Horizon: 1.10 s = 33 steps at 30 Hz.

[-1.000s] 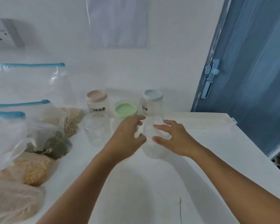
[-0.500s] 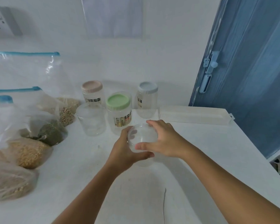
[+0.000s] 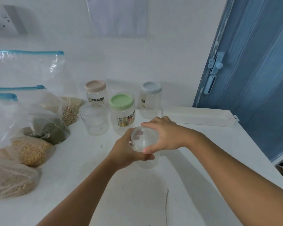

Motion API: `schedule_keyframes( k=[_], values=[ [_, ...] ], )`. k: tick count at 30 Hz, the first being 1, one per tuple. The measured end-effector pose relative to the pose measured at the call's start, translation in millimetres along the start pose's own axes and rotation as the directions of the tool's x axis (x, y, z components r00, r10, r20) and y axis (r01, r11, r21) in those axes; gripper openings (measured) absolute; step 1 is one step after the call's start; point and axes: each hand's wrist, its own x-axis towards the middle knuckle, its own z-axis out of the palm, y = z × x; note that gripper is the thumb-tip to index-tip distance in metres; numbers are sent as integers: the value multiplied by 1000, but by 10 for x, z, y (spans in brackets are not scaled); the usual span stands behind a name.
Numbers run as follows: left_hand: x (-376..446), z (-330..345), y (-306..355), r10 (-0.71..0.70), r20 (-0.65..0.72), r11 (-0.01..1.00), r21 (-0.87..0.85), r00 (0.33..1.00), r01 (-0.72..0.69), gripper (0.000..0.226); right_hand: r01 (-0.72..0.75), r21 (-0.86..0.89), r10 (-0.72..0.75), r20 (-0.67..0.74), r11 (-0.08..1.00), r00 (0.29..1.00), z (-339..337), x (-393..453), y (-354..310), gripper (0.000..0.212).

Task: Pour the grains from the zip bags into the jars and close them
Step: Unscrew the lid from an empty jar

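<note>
A clear jar [image 3: 145,160] is held at the centre of the white counter [image 3: 153,201], gripped from both sides. The left hand [image 3: 126,150] is wrapped round its body from nine o'clock, thumb curled across the near side. The right hand [image 3: 167,134] is clamped over the clear lid [image 3: 145,138] from three o'clock, fingers curled along the far rim and thumb pressed on the near edge. The lid is seen on the mouth of the jar; whether it is screwed tight cannot be told.

At twelve o'clock from the grip, a jar with a green lid [image 3: 122,111] is stood just beyond the hands. At eleven o'clock an open clear jar [image 3: 95,119] is seen beside it, and a jar with a pink lid [image 3: 96,92] behind that. At one o'clock a jar with a grey-blue lid [image 3: 151,100] is placed near the wall.

Out at nine o'clock, zip bags of grain [image 3: 33,128] are piled, blue seals up, with yellow, green and tan contents. At two o'clock a long white box [image 3: 199,115] is laid by the blue door [image 3: 252,70].
</note>
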Motion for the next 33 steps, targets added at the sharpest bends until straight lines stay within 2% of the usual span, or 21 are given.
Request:
schedule_keyframes(
  k=[3, 5, 8, 11, 13, 15, 16, 18, 21, 22, 26, 27, 29, 31, 33],
  values=[
    [-1, 6, -23, -3, 1, 1000, -6, 1000, 3, 102, -86, -113, 82, -42, 990, 996, -16, 39, -115, 117],
    [4, 11, -38, -2, 5, 1000, -5, 1000, 2, 103, -130, -199, 121, -59, 971, 991, -2, 57, -163, 115],
    [32, -19, -36, -2, 43, 1000, 9, 999, 1, 108, -78, -220, 93, 57, 972, 994, -68, 88, -189, 109],
    [57, -64, -22, 8, 90, 999, 35, 996, -11, 115, -29, -276, 75, 161, 961, 984, -167, 96, -197, 123],
    [55, -72, -31, 9, 96, 999, 33, 995, -13, 114, -92, -288, 128, 107, 953, 986, -154, 69, -243, 126],
    [48, -68, -50, 4, 95, 1000, 23, 995, -6, 113, -146, -330, 157, 7, 933, 988, -98, 48, -294, 119],
    [45, -64, -57, 6, 93, 1000, 19, 996, -7, 113, -135, -336, 138, -15, 932, 990, -74, 49, -304, 113],
    [47, -62, -55, 16, 90, 1000, 23, 996, -18, 112, -65, -285, 78, 35, 956, 996, -89, 41, -316, 104],
    [55, -68, -50, 31, 98, 999, 41, 995, -36, 116, -11, -219, 50, 171, 976, 984, -197, 7, -302, 118],
    [58, -69, -50, 32, 102, 999, 40, 994, -36, 116, -32, -213, 69, 164, 976, 984, -199, -9, -312, 118],
    [55, -63, -62, 20, 105, 1000, 16, 994, -22, 112, -119, -327, 108, -50, 938, 993, -82, 11, -390, 105],
    [55, -60, -61, 22, 104, 1000, 16, 994, -23, 111, -90, -315, 79, -46, 945, 996, -71, 18, -398, 98],
    [56, -60, -64, 28, 102, 999, 28, 994, -31, 114, -1, -258, 13, 47, 966, 999, -125, 8, -398, 90],
    [61, -68, -72, 32, 105, 999, 36, 994, -36, 117, 25, -219, 5, 134, 975, 991, -192, -21, -382, 99],
    [64, -71, -79, 32, 109, 999, 34, 994, -36, 115, -35, -209, 59, 108, 977, 992, -184, -39, -374, 104]
  ],
)
